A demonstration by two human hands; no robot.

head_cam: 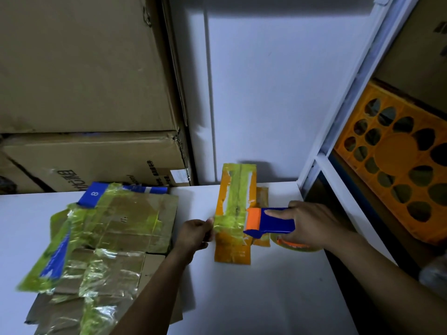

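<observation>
On the counter [266, 293] lies the orange carton [232, 253], likely light and flimsy. The left hand [196, 232] pinches the sticky tape [228, 224] at its left edge; the right hand [314, 226] grips the blue tape dispenser [275, 221] by its handle.

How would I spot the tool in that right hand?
On the white table, right of the brown cardboard pile, lies an orange box. The tape dispenser crosses it, gripped by the right hand: the only blue tool, with an orange roller.

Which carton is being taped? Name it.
The orange carton: the left hand pinches its tape, the right hand holds the blue dispenser on it. The brown carton lies aside.
</observation>
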